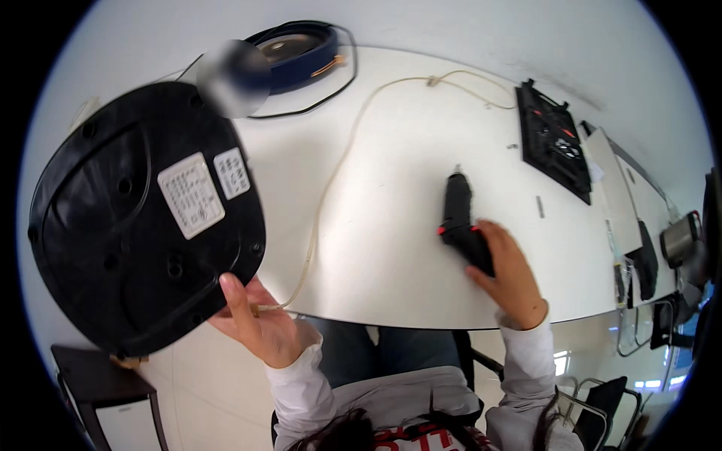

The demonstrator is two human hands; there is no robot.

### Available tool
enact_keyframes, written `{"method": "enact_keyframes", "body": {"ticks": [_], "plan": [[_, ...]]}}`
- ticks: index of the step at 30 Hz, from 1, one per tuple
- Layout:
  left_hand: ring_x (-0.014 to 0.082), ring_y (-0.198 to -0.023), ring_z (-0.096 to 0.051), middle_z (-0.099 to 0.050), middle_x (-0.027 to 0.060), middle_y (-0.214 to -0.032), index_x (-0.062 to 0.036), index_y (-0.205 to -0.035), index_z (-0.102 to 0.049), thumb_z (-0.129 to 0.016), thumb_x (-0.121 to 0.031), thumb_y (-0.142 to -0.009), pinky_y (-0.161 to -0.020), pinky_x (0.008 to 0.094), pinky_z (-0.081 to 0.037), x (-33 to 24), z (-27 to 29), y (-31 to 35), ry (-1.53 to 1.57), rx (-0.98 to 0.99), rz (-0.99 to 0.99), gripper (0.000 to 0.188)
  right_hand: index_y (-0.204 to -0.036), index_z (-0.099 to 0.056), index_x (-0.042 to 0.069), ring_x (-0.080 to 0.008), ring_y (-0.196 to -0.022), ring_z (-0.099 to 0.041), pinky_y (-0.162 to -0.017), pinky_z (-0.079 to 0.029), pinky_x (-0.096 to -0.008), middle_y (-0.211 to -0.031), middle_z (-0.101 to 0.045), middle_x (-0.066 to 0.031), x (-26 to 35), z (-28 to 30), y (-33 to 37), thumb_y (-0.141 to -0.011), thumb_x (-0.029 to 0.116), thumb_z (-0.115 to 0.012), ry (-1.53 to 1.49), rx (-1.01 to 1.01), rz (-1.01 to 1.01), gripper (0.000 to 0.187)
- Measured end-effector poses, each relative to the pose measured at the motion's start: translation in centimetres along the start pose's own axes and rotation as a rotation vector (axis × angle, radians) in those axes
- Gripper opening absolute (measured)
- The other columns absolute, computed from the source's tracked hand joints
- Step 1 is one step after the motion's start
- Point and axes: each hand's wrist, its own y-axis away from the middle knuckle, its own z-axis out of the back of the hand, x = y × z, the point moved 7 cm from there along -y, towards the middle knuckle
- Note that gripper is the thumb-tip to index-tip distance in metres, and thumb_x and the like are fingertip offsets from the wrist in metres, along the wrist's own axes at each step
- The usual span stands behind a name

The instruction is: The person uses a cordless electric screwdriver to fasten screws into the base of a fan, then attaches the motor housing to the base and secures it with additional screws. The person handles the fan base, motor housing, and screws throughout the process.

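My left hand (pixel 259 323) grips the lower right edge of a large black rounded appliance base (pixel 135 255), thumb on its underside. The base is held up at the left with that underside toward me, showing screw holes and two white labels (pixel 192 195). A cream power cord (pixel 331 188) comes out by my left fingers and runs across the table. On the right, my right hand (pixel 511 274) is closed on the handle of a black cordless screwdriver (pixel 457 207) with red accents. Its bit points away from me, and the tool is over the white tabletop.
A dark blue round appliance (pixel 308 64) with a black cord stands at the back. An open black tool case (pixel 555 139) lies back right, near a small metal bit (pixel 540 207). The white table's (pixel 391 263) curved front edge is close to my lap. Dark furniture (pixel 105 383) stands lower left.
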Motion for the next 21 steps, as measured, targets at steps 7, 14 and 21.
{"method": "enact_keyframes", "body": {"ticks": [7, 14, 21], "plan": [[0.0171, -0.081, -0.059, -0.061, 0.0132, -0.086, -0.0014, -0.057, -0.043, -0.058, -0.019, -0.089, -0.078, 0.0306, -0.048, 2.2, 0.4, 1.9, 0.002, 0.000, 0.141, 0.040, -0.127, -0.041, 0.000, -0.0378, -0.115, -0.043, -0.096, -0.037, -0.0403, -0.123, -0.046, -0.0190, 0.1, 0.1, 0.5, -0.076, 0.017, -0.068, -0.030, -0.006, -0.007, 0.061], [0.0148, -0.072, -0.058, -0.060, 0.0118, -0.069, -0.0030, -0.050, -0.041, -0.056, -0.025, -0.091, -0.076, 0.0277, -0.045, 3.6, 0.9, 3.0, -0.125, 0.107, 0.166, 0.049, -0.110, -0.056, 0.001, -0.0299, -0.092, -0.059, -0.076, -0.048, -0.0350, -0.108, -0.057, -0.0140, -8.8, 4.7, 2.1, -0.083, 0.021, -0.063, -0.023, -0.348, -0.314, 0.034], [0.0175, -0.099, -0.055, -0.061, 0.0147, -0.105, 0.0103, -0.102, -0.057, -0.050, -0.025, -0.093, -0.088, 0.0264, -0.040, 8.4, 1.8, 6.8, 0.037, 0.184, 0.613, 0.037, -0.107, -0.058, 0.004, -0.0272, -0.089, -0.058, -0.073, -0.048, -0.0358, -0.101, -0.057, -0.0102, -17.1, 5.3, 2.0, -0.082, 0.025, -0.063, 0.281, -0.379, -0.571, 0.033]]}}
